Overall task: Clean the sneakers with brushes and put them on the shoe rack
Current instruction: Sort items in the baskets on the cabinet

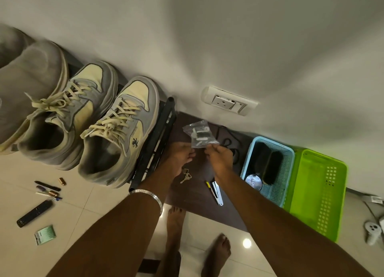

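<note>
Two grey-and-cream sneakers (pixel 91 120) sit side by side on the black shoe rack (pixel 154 143), to the left of both hands and close to the left fingers, toes toward the wall. To the right of the right fingers stand a green basket (pixel 318 193) and, nearer them, a blue basket (pixel 268 168) holding two dark brushes (pixel 268 162) and a round tin (pixel 254 182) (its label is too blurred to read). The right hand (pixel 220 155) pinches the lower edge of a small clear plastic bag (pixel 199 133) between thumb and fingertips, the bag standing just above the fingers. The left hand (pixel 178 159) reaches in beside it, fingers held close together and lightly bent, tips near the bag; I cannot tell whether they touch it. Just below the left fingers lie keys (pixel 186 176), and below the right wrist a stapler (pixel 216 191)
</note>
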